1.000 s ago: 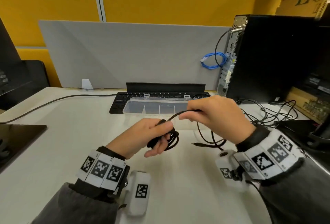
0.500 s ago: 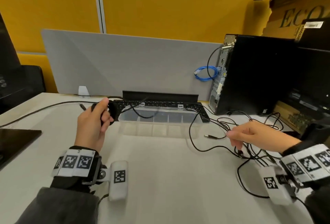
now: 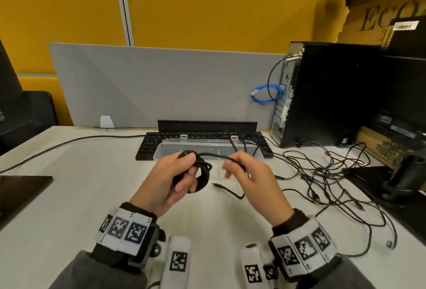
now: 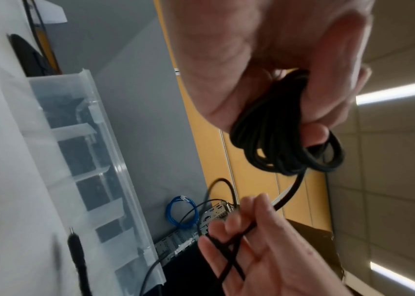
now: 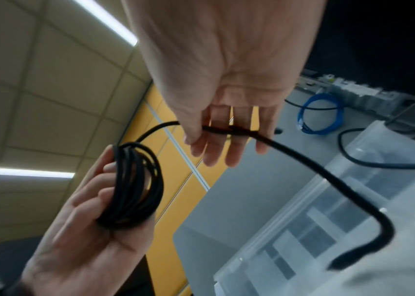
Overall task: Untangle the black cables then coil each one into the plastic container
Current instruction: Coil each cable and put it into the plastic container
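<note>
STEP: coiling one black cable (image 3: 215, 155) | LEFT: left hand (image 3: 170, 178) fingers curled round coil (image 3: 200, 173), above desk (image 3: 69, 196) | RIGHT: right hand (image 3: 251, 178) fingers pinch the free run | CONTAINER: plastic container (image 3: 161, 150) just beyond, apparently empty | NEXT: likely another loop, slack fed leftward.

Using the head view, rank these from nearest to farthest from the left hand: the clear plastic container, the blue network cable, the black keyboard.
From the left hand:
1. Clear plastic container, just beyond the fingers, in front of the keyboard.
2. Black keyboard, behind the container along the divider.
3. Blue network cable, far right, looped at the back of the computer tower.
</note>
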Motion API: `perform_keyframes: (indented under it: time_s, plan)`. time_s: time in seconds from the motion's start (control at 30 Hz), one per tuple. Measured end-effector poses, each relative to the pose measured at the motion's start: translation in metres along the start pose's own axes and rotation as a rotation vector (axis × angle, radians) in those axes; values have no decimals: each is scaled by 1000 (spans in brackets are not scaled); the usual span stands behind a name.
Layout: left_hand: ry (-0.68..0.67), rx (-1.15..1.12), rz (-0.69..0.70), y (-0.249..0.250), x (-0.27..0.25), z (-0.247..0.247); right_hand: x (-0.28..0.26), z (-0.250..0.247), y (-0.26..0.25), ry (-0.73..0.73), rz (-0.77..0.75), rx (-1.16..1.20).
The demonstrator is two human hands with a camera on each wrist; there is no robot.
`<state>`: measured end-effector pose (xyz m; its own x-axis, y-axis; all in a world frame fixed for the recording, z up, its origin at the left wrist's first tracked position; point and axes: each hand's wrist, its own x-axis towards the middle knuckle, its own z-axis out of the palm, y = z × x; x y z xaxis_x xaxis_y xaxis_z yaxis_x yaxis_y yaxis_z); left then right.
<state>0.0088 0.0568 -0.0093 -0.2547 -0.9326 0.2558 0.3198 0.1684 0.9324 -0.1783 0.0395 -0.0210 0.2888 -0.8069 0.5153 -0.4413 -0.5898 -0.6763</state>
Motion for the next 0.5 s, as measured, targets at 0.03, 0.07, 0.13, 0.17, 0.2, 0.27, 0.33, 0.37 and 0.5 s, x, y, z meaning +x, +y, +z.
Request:
perform_keyframes:
  time_s: [0.03,0.07,0.13,0.17,0.2,0.27,0.33,0.37,0.5]
  plan:
    - [37,-45,15,0,1,-1,0,-3,3,18,17,-14]
    - [86,-87,31,0,3,-2,-1,-8,8,35,40,-36]
    - [227,-151,44,1,6,-8,-3,-20,21,88,91,-58]
    - [299,-175,49,1,8,-12,-4,-25,27,123,115,-54]
    - [359,-193,56,0,9,-16,-6,-31,31,151,140,-27]
    - [438,-201,66,-1,11,-20,-8,-39,38,197,165,76]
    - [482,-200,65,-3,12,-21,-11,-43,38,224,179,177]
    - [503,-210,69,-3,12,-22,-12,-44,38,238,197,231]
    - [593,-326,130,0,12,-33,-13,-60,44,395,322,677]
